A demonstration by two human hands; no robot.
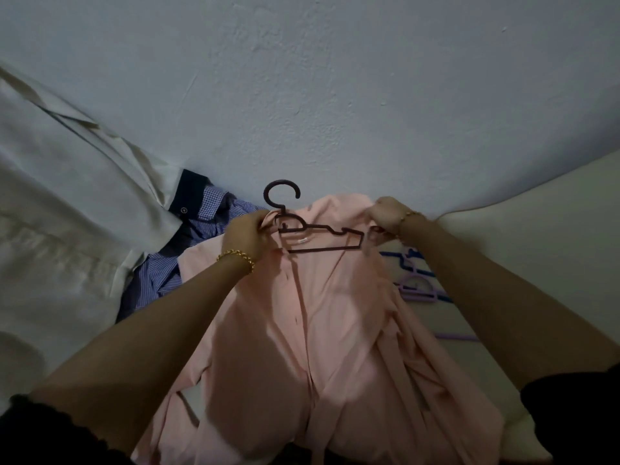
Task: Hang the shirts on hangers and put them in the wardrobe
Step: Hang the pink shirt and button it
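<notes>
Between the hands, a dark hanger runs crosswise, hook nearer the left hand, which pinches the pink shirt at its collar. The right hand grips the other shoulder just past the hanger's bare end, likely to be drawn over it. A checked shirt lies toward the bed's left edge and spare hangers toward its right.

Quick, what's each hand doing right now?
Left hand: grips the pink shirt beside the hanger neck.
Right hand: grips the shirt's other shoulder.
</notes>
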